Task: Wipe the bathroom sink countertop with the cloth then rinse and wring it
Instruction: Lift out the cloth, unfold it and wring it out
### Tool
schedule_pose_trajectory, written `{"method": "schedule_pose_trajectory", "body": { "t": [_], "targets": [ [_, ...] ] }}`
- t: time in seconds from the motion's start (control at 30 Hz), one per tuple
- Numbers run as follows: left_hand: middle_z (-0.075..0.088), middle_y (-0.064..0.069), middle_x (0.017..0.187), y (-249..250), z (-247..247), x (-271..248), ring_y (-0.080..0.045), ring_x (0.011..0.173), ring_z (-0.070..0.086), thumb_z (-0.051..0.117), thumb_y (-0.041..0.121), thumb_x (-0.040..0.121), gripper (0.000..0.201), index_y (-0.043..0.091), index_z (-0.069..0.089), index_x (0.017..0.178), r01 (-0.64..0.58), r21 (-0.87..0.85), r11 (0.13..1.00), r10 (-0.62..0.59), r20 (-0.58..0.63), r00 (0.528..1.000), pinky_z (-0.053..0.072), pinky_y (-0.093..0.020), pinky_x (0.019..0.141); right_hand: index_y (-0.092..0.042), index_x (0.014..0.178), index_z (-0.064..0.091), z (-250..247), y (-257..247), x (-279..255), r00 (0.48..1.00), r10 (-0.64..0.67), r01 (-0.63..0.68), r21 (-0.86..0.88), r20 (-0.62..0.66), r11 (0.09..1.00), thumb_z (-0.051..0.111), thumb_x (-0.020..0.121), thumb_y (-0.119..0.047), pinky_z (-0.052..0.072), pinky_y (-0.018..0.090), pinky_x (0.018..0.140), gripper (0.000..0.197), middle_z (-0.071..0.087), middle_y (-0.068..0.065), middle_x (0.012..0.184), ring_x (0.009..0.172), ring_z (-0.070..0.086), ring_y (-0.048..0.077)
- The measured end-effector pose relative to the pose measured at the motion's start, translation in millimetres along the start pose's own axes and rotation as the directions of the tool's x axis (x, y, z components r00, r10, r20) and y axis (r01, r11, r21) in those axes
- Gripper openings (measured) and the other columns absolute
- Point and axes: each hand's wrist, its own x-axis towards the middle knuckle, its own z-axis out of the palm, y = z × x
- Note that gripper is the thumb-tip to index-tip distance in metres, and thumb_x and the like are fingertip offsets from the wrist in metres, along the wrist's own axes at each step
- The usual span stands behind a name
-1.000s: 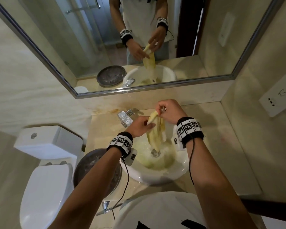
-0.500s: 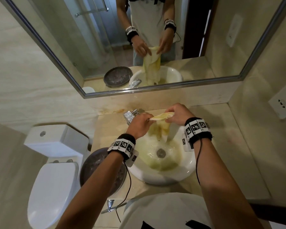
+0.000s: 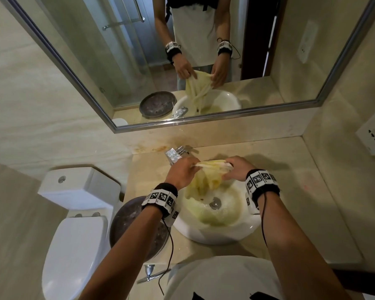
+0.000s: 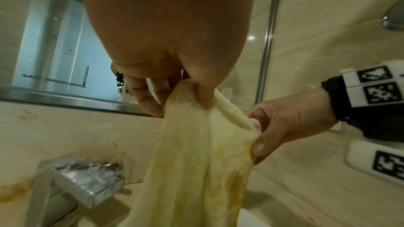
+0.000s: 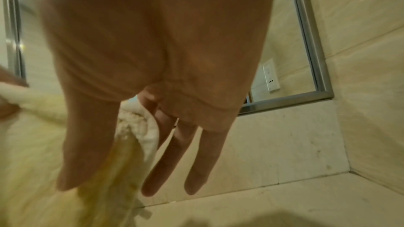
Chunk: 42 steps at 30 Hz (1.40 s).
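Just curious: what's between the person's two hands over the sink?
The cloth, its top edge stretched from left hand to right hand; the head view shows it.

We see our left hand (image 4: 166, 54) pinching the top edge of the yellowed cloth (image 4: 196, 170), our right hand (image 4: 290, 123) gripping the same edge just beside it. The cloth hangs down past the chrome faucet (image 4: 76, 182), below the mirror's metal frame (image 4: 65, 97).
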Motion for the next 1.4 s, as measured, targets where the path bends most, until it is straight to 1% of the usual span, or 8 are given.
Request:
{"method": "schedule_pose_trajectory", "body": {
  "t": [0.2, 0.4, 0.57, 0.73, 0.87, 1.1, 1.23, 1.4],
  "targets": [
    [0.058, 0.006, 0.076, -7, -2, -8, -0.018, 0.072, 0.054, 0.057, 0.026, 0.100, 0.019, 0.014, 0.069, 0.093, 0.038, -0.085, 0.996, -0.039, -0.011, 0.999, 0.045, -0.037, 0.068, -0.022, 0.076, 0.062, -15, -4, 1, 0.991, -0.097, 0.099, 0.012, -0.092, 0.995, 0.086, 0.075, -0.023, 0.040, 0.025, 0.060, 0.024, 0.064, -0.005, 0.077, 0.074, 0.061, 0.018],
    [0.062, -0.001, 0.080, -3, -4, 2, -0.020, 0.075, 0.057, 0.053, 0.029, 0.101, 0.021, 0.014, 0.066, 0.095, 0.022, -0.130, 0.991, -0.026, -0.026, 0.999, 0.048, -0.038, 0.071, -0.023, 0.065, 0.051, -26, -18, -6, 0.966, -0.175, 0.224, 0.280, -0.190, 0.934, 0.077, 0.087, -0.034, 0.036, 0.020, 0.060, 0.036, 0.048, -0.015, 0.057, 0.055, 0.043, 0.000],
    [0.063, -0.006, 0.082, -1, -6, 6, -0.024, 0.076, 0.058, 0.051, 0.038, 0.101, 0.032, 0.010, 0.063, 0.091, 0.077, -0.153, 0.985, -0.072, 0.036, 0.997, 0.049, -0.042, 0.073, -0.002, 0.083, 0.067, -34, -27, -5, 0.933, -0.193, 0.308, 0.395, -0.304, 0.866, 0.071, 0.090, -0.043, 0.047, 0.033, 0.073, 0.041, 0.064, 0.026, 0.084, 0.072, 0.058, 0.018],
    [0.069, -0.001, 0.096, -11, -7, 6, -0.020, 0.086, 0.065, 0.060, 0.046, 0.093, 0.033, 0.017, 0.066, 0.108, 0.163, -0.128, 0.978, -0.142, 0.159, 0.977, 0.053, -0.037, 0.078, -0.014, 0.073, 0.068, -35, -44, -4, 0.903, -0.195, 0.358, 0.422, -0.382, 0.833, 0.070, 0.093, -0.028, 0.045, 0.030, 0.067, 0.025, 0.060, -0.004, 0.066, 0.065, 0.055, 0.010],
    [0.060, -0.003, 0.093, -21, 6, -4, -0.020, 0.081, 0.055, 0.067, 0.026, 0.092, 0.015, 0.013, 0.061, 0.095, 0.119, -0.046, 0.992, -0.105, 0.229, 0.968, 0.049, -0.036, 0.075, -0.008, 0.077, 0.067, -32, -61, -3, 0.884, -0.217, 0.402, 0.437, -0.413, 0.805, 0.068, 0.095, -0.027, 0.044, 0.030, 0.066, 0.026, 0.058, 0.004, 0.069, 0.066, 0.055, 0.013],
    [0.069, -0.005, 0.099, -37, 34, -14, -0.026, 0.091, 0.062, 0.064, 0.031, 0.091, 0.021, 0.016, 0.069, 0.104, 0.216, 0.009, 0.976, -0.210, 0.279, 0.937, 0.049, -0.036, 0.075, -0.015, 0.083, 0.071, -41, -79, -9, 0.816, -0.142, 0.443, 0.447, -0.560, 0.777, 0.068, 0.095, -0.024, 0.048, 0.028, 0.068, 0.015, 0.063, -0.003, 0.073, 0.071, 0.058, 0.011],
    [0.071, 0.001, 0.097, -52, 39, -22, -0.021, 0.092, 0.064, 0.060, 0.021, 0.094, 0.012, 0.020, 0.071, 0.096, 0.245, 0.025, 0.969, -0.241, 0.304, 0.922, 0.054, -0.042, 0.083, -0.015, 0.093, 0.071, -53, -69, -13, 0.777, -0.036, 0.430, 0.487, -0.629, 0.761, 0.065, 0.095, -0.031, 0.051, 0.035, 0.072, 0.017, 0.068, 0.016, 0.088, 0.076, 0.060, 0.017],
    [0.072, 0.012, 0.087, -64, 37, -25, -0.009, 0.080, 0.066, 0.060, 0.017, 0.089, 0.022, 0.032, 0.072, 0.079, 0.256, -0.002, 0.967, -0.243, 0.315, 0.918, 0.057, -0.038, 0.080, -0.023, 0.086, 0.066, -64, -53, -21, 0.765, 0.005, 0.390, 0.469, -0.644, 0.792, 0.062, 0.098, -0.021, 0.049, 0.025, 0.074, 0.013, 0.068, -0.003, 0.081, 0.077, 0.062, 0.008]
  ]
}}
